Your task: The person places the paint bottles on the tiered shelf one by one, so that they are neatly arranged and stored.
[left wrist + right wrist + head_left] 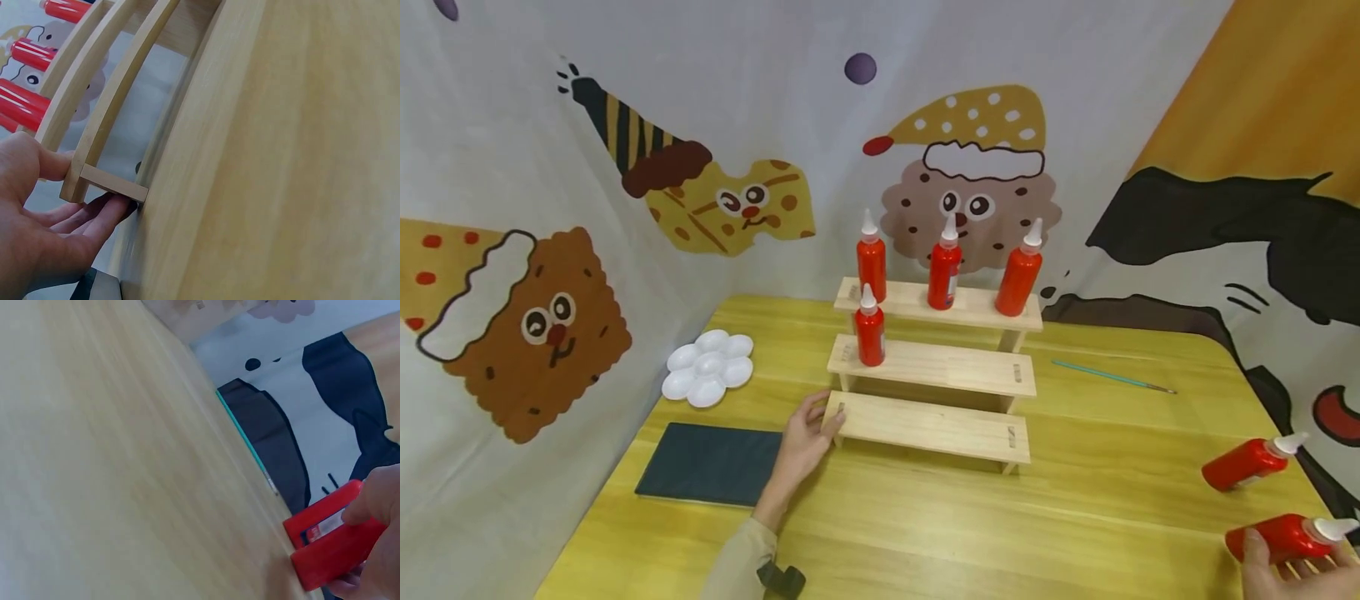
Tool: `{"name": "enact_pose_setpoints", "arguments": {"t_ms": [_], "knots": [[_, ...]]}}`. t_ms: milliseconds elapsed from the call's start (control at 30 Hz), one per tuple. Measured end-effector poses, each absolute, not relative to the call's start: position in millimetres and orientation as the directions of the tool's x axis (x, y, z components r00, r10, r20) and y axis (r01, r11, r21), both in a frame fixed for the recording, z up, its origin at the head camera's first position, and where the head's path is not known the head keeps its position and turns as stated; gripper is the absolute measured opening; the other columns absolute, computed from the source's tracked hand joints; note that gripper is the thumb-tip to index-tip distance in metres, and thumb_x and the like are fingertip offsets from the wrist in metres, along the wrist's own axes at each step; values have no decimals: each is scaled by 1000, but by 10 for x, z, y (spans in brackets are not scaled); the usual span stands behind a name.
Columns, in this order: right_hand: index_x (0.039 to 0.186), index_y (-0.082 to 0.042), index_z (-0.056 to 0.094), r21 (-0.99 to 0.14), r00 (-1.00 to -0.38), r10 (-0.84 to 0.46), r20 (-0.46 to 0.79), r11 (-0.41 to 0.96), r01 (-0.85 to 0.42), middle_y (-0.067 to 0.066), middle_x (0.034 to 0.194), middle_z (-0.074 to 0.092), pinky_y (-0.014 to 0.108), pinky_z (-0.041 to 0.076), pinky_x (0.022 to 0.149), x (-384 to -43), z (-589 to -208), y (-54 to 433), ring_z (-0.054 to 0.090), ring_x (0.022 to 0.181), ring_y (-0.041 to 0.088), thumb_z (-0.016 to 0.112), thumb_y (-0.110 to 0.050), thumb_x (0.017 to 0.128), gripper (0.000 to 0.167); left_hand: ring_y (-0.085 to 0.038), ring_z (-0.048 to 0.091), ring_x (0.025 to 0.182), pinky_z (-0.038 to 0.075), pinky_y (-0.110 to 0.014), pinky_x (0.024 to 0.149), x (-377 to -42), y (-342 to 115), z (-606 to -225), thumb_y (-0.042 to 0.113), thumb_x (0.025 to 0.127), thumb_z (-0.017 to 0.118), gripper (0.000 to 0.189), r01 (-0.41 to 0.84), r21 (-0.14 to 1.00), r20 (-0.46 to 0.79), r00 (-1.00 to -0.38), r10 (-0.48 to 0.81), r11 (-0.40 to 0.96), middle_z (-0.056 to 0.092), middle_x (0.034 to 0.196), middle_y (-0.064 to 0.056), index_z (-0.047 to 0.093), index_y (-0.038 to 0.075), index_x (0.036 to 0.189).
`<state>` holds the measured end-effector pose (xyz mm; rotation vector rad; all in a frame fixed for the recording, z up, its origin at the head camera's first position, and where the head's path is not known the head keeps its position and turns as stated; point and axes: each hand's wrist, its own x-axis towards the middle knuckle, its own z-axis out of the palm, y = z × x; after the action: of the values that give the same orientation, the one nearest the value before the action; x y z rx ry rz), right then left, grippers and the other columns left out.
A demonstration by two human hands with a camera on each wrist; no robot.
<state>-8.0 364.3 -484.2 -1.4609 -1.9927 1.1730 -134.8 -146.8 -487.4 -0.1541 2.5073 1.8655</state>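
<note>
Holding a red squeeze bottle [1281,537] at four o'clock is the right hand [1292,585]; at seven o'clock, the left hand [805,446] grips the tiered wooden stand [925,427].

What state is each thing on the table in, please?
Wooden rack: standing, left hand gripping it
Four racked bottles: upright, nozzles on
Held bottle: in right hand, nozzle on
Other bottle: upright, nozzle on
Brush: lying flat
Palette: lying flat
Dark board: lying flat

Light is soft; beside my right grip [389,562] the worktop [125,456] looks hazy, and above my left grip [50,225] the shelf [112,103] appears curved.
</note>
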Motion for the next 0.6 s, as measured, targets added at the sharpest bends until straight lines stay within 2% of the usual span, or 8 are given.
{"name": "enact_pose_setpoints", "arguments": {"t_ms": [133, 233, 300, 367, 467, 600], "knots": [[159, -4, 8, -767, -396, 896, -201, 107, 632, 30, 165, 16, 59, 23, 122, -62, -4899, 3698, 27, 146, 55, 39, -11, 106, 62, -42, 69, 111, 59, -35, 78, -1362, -1461, -4869, 19, 99, 68, 55, -87, 957, -72, -995, -64, 275, 63, 129, -30, 49, 0, 146], [159, -3, 8, -755, -398, 897, -192, 125, 644, 30, 165, 17, 61, 24, 121, -63, -4926, 3710, 28, 146, 55, 38, -12, 108, 60, -39, 70, 108, 58, -32, 75, -1364, -1461, -4874, 18, 99, 68, 54, -94, 959, -79, -995, -68, 268, 64, 128, -29, 49, 0, 146], [161, -8, 10, -758, -389, 902, -190, 117, 642, 27, 166, 17, 59, 23, 122, -73, -4924, 3706, 27, 148, 52, 37, -15, 109, 59, -39, 70, 107, 58, -32, 75, -1361, -1463, -4877, 18, 99, 68, 54, -92, 960, -77, -995, -68, 264, 64, 128, -29, 49, 0, 146], [163, -18, 10, -770, -373, 908, -189, 99, 631, 23, 168, 17, 55, 23, 123, -82, -4899, 3696, 26, 150, 48, 37, -18, 109, 61, -39, 71, 107, 58, -33, 75, -1358, -1464, -4877, 17, 98, 69, 54, -90, 962, -75, -995, -67, 257, 64, 128, -29, 49, -1, 146], [163, -31, 4, -795, -356, 921, -158, 95, 599, 18, 169, 16, 49, 22, 125, -93, -4834, 3671, 24, 153, 43, 38, -20, 109, 66, -39, 71, 107, 58, -32, 74, -1359, -1462, -4865, 17, 98, 69, 55, -83, 964, -68, -996, -66, 253, 65, 127, -29, 49, -1, 146], [163, -31, 2, -808, -380, 923, -54, 184, 560, 18, 168, 18, 50, 24, 124, -104, -4715, 3609, 27, 151, 46, 40, -17, 108, 69, -42, 70, 108, 58, -34, 75, -1347, -1447, -4795, 14, 99, 68, 54, -81, 962, -66, -996, -66, 260, 64, 127, -31, 48, -3, 146]]}}
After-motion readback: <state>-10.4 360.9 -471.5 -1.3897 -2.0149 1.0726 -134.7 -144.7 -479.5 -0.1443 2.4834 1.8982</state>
